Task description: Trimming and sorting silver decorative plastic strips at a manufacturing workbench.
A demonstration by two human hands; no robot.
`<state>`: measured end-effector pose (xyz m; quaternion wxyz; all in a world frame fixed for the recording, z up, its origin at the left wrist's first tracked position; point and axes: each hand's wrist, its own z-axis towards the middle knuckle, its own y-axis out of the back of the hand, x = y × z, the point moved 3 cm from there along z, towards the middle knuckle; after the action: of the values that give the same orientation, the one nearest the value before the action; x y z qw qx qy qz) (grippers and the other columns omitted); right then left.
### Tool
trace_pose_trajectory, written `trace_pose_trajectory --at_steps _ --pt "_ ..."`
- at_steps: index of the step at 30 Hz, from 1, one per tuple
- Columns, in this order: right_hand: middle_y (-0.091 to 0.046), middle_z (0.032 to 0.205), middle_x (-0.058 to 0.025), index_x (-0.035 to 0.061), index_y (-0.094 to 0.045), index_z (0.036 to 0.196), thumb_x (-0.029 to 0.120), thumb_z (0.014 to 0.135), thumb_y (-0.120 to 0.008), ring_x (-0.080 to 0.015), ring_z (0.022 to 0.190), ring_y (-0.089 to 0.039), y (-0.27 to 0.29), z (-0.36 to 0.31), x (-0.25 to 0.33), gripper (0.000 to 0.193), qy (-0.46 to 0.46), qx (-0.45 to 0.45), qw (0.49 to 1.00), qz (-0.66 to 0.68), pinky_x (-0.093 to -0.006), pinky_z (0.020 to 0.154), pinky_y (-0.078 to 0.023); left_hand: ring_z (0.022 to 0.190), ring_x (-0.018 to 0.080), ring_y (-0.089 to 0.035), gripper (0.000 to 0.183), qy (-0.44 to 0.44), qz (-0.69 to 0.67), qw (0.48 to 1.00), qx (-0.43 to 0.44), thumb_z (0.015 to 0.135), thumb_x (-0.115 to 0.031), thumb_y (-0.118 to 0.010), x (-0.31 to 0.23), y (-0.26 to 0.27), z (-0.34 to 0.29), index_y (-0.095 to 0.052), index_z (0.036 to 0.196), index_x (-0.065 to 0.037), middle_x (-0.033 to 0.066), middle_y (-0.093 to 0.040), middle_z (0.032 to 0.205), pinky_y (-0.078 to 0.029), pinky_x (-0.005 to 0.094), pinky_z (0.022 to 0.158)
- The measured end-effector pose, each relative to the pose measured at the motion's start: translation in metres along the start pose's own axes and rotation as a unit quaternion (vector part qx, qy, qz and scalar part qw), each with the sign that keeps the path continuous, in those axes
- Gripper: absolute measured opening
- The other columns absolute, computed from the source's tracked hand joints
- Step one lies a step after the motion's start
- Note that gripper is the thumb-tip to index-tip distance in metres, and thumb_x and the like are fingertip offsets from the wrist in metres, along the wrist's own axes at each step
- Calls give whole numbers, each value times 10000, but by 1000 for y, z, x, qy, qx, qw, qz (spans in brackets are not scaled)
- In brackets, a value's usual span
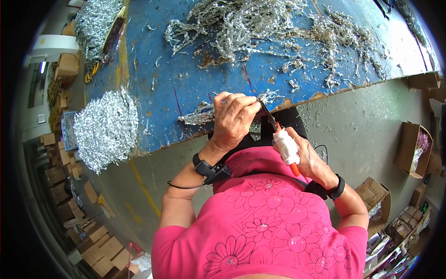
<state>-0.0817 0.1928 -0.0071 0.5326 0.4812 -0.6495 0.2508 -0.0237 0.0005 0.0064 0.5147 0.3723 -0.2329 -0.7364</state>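
My left hand [234, 118] is closed at the table's front edge, fingers bent round a bundle of silvery tinsel strands [200, 116]. One end of the bundle lies on the tabletop left of the hand; a frayed tuft [269, 96] sticks out on the right. In my right hand [304, 153] are scissors [286, 148] with dark blades and orange-red handles wrapped in white. Their blades point up and left, and the tips meet the tinsel beside my left fingertips. Whether the blades are apart cannot be made out.
A worn blue table [153, 69] carries a tangled heap of silver tinsel [251, 28]. Silver bundles [107, 128] lie along its left side, near yellow-handled scissors [93, 72]. Cardboard boxes [413, 149] stand on the floor at right, and more boxes [104, 251] at lower left.
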Motion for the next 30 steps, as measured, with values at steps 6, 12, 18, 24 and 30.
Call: trace_pose_trajectory --at_steps 6,12,18,24,30 --pt "-675 944 -199 -4 -470 1097 194 890 -612 -369 928 -669 1 3 9 319 -15 32 995 -99 -394 734 -509 885 188 -611 321 -29 -16 999 3 669 0 -765 -1 0 -1 -639 945 -104 10 -632 978 -397 376 854" --pt "-681 942 -197 -5 -493 1049 140 860 -644 -364 902 -679 0 2 4 282 4 5 1000 -15 -378 718 -511 894 168 -604 261 -19 -21 1000 3 740 -36 -695 -1 -1 -2 -621 981 -104 -6 -614 989 -372 393 888" --pt "-671 889 -169 -1 -534 1045 152 862 -637 -307 853 -693 -1 0 -8 260 -64 3 995 72 -353 721 -506 868 179 -614 325 -14 -21 1000 3 671 -2 -776 0 0 -1 -639 945 -110 -1 -641 976 -405 365 842" --pt "-634 988 -192 2 -505 1137 192 899 -596 -302 955 -666 2 -1 -10 318 -71 40 992 93 -380 797 -487 882 182 -615 363 -12 -27 1000 9 668 -1 -783 0 -1 0 -625 973 -116 -1 -640 995 -411 367 843" --pt "-598 1061 -200 7 -496 1172 225 906 -597 -406 991 -619 8 3 -3 359 -65 77 995 23 -435 817 -477 902 190 -617 362 -17 -28 999 10 677 0 -780 0 0 -1 -628 985 -115 5 -640 1003 -414 369 855"
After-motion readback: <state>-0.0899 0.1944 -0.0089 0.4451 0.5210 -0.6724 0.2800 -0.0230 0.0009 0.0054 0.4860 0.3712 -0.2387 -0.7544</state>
